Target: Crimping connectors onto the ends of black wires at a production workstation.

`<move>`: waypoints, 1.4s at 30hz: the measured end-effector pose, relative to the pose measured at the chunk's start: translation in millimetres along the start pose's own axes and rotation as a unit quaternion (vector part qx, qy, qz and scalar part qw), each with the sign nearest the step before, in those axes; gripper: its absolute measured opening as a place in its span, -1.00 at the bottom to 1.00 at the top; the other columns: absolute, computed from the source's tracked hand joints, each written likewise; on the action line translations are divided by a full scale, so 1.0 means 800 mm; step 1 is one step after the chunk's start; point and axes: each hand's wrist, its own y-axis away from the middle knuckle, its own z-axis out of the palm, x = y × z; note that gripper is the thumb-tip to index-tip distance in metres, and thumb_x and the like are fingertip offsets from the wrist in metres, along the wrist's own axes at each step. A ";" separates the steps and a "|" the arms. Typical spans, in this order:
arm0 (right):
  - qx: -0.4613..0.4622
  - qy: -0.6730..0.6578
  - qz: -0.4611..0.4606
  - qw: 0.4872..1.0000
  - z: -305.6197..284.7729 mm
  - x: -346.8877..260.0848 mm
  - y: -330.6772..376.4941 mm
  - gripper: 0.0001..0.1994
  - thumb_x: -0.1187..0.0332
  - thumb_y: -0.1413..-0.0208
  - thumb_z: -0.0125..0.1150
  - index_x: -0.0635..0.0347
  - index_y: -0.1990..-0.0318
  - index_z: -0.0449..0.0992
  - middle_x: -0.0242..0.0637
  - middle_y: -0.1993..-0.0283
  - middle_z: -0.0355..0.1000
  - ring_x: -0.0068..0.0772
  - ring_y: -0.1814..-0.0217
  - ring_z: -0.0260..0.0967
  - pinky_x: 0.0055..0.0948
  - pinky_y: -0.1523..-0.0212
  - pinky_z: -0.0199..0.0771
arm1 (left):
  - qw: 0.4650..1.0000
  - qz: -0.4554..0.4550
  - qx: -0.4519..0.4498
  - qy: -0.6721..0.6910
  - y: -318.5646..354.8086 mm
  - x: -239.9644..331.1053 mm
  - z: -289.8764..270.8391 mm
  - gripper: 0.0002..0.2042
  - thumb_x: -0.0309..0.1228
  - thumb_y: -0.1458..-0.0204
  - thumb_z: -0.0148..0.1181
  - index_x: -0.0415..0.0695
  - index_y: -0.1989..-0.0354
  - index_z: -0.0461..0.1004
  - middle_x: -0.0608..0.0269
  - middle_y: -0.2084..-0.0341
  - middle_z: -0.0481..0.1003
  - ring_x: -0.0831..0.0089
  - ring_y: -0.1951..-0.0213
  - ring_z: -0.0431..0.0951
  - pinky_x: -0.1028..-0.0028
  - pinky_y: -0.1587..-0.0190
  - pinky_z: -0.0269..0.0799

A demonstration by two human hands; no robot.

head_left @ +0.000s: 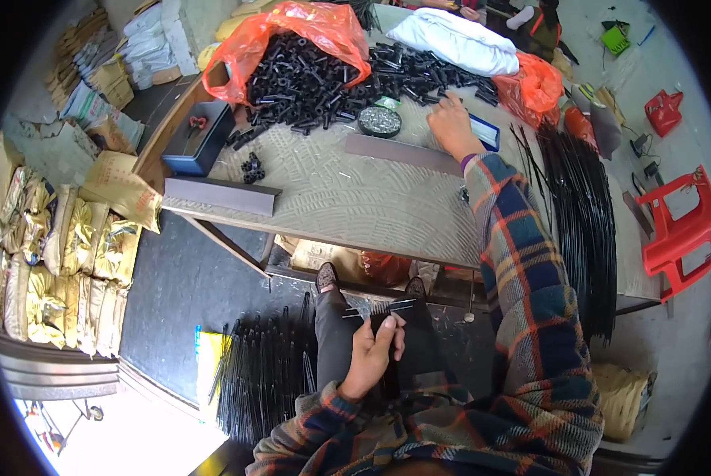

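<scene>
Low over my lap, my left hand (pixel 371 353) is closed around a bundle of thin black rods (pixel 380 310). The rod tips fan out above my thumb, and a few lie crosswise. My right hand (pixel 453 128) reaches across the table to the near edge of a pile of small black plastic tubes (pixel 296 79). Its fingers are bent together at the tubes; what is between them is hidden. Just beside that hand lies a blue-rimmed tray (pixel 485 132). A round black dish of small shiny pieces (pixel 379 121) stands to its left.
An orange plastic bag (pixel 292 17) surrounds part of the pile. A dark blue bin (pixel 199 143) stands at the table's left. Long black rods (pixel 582 230) hang over the right side, beside a red stool (pixel 679 230). More rods (pixel 264 373) stand by my left leg.
</scene>
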 end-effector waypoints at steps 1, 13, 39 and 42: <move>0.057 -0.037 0.005 0.998 -0.019 -0.004 0.004 -0.86 0.39 0.11 0.05 0.06 0.48 0.58 -0.32 0.33 0.48 -0.35 0.11 0.35 -0.18 -0.24 -0.01 | 1.000 -0.005 0.001 0.006 -0.001 0.000 -0.002 -0.80 -0.35 -0.22 -0.13 -0.26 0.28 0.30 0.31 0.64 0.31 0.61 0.64 0.29 0.61 0.58 0.23; -0.038 -0.457 -0.042 0.888 -0.141 -0.089 0.142 -0.81 0.35 0.08 0.19 0.15 0.29 0.41 -0.23 0.16 0.27 -0.12 0.20 0.35 -0.05 0.10 0.32 | 0.999 -0.014 0.005 0.036 -0.008 -0.003 -0.011 -0.78 -0.33 -0.24 -0.15 -0.27 0.30 0.28 0.31 0.65 0.26 0.59 0.64 0.25 0.60 0.58 0.20; 0.132 -0.440 -0.006 0.888 -0.097 -0.187 -0.122 -0.85 0.22 0.09 0.23 -0.12 0.31 0.57 -0.29 0.32 0.42 -0.13 0.27 0.45 -0.17 0.31 0.42 | 0.993 -0.052 0.031 0.097 -0.026 -0.014 -0.031 -0.80 -0.33 -0.23 -0.12 -0.23 0.31 0.30 0.35 0.67 0.24 0.62 0.65 0.21 0.63 0.62 0.14; 0.094 -0.369 -0.015 0.924 -0.097 -0.201 -0.132 -0.81 0.31 0.11 0.21 0.01 0.27 0.58 -0.19 0.29 0.43 -0.16 0.26 0.47 -0.20 0.30 0.45 | 0.995 -0.047 0.026 0.084 -0.025 -0.014 -0.030 -0.79 -0.32 -0.23 -0.12 -0.23 0.32 0.30 0.35 0.68 0.24 0.62 0.68 0.20 0.63 0.63 0.12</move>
